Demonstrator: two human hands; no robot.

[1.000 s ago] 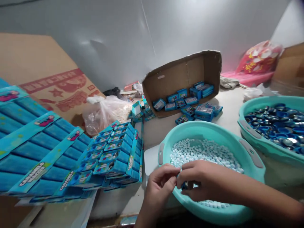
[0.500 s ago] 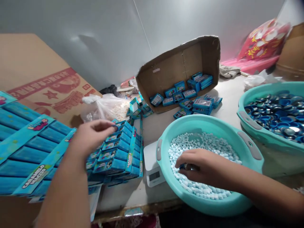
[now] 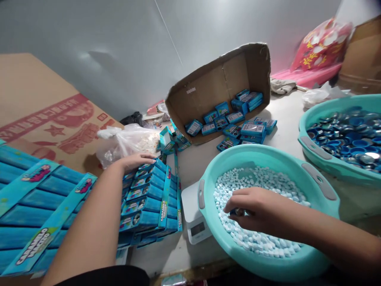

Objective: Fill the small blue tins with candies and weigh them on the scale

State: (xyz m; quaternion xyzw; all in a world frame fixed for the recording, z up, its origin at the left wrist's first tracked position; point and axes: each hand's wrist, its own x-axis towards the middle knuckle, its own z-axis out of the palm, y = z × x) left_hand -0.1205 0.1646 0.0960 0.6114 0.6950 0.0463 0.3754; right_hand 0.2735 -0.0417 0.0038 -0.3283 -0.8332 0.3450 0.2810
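My left hand (image 3: 137, 160) reaches over the far end of a stack of blue candy boxes (image 3: 156, 182) labelled "Caramelo Macizo". Its fingers are bent together at the rearmost box, and what they hold, if anything, is hidden. My right hand (image 3: 256, 208) is over the turquoise basin (image 3: 238, 254), with its fingers curled around small blue-and-silver tins (image 3: 238, 212), partly covered by the hand. Below that hand, small pale-blue candies (image 3: 268, 242) cover the basin's bottom.
A white scale (image 3: 195, 222) is beside the basin. At right, another turquoise basin (image 3: 315, 149) holds blue-and-silver tin pieces. Small blue boxes lie in and before a tipped carton (image 3: 208, 85). More banded blue boxes (image 3: 32, 206) stand at left, near a plastic bag (image 3: 127, 139).
My left hand has moved away and slightly right, to the stack's far end; the dark blue piece at its fingertips is now out of sight. My right hand stays over the candies. The view has shifted slightly.
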